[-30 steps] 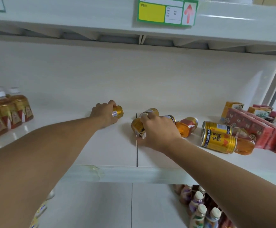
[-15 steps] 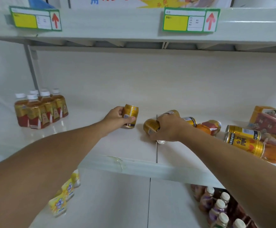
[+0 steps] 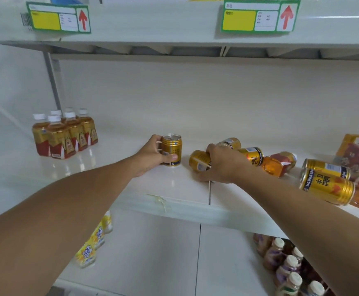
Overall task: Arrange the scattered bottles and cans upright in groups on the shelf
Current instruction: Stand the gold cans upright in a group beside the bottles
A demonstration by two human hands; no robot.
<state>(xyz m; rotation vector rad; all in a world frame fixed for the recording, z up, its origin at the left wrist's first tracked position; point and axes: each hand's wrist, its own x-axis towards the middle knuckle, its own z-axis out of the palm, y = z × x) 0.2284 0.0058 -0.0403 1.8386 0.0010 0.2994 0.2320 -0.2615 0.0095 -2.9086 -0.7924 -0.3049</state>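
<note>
My left hand [image 3: 152, 155] grips a gold can [image 3: 172, 149] that stands upright on the white shelf [image 3: 101, 174]. To its right, my right hand [image 3: 223, 165] is closed over a gold can lying on its side [image 3: 198, 160]. Two more gold cans [image 3: 252, 154] lie behind that hand. An orange tea bottle [image 3: 279, 163] lies on its side further right. Two larger gold cans [image 3: 326, 184] lie at the right on another fallen bottle. Several tea bottles [image 3: 64, 135] stand upright in a group at the far left.
Red and yellow cartons [image 3: 358, 150] are piled at the right end of the shelf. The shelf below holds yellow bottles [image 3: 93, 244] at left and purple-labelled bottles [image 3: 287, 265] at right. Price tags [image 3: 259, 17] hang on the shelf edge above.
My left hand has turned its gold can from tilted to upright and set it on the shelf. My right hand stays on the lying can. The view has shifted left.
</note>
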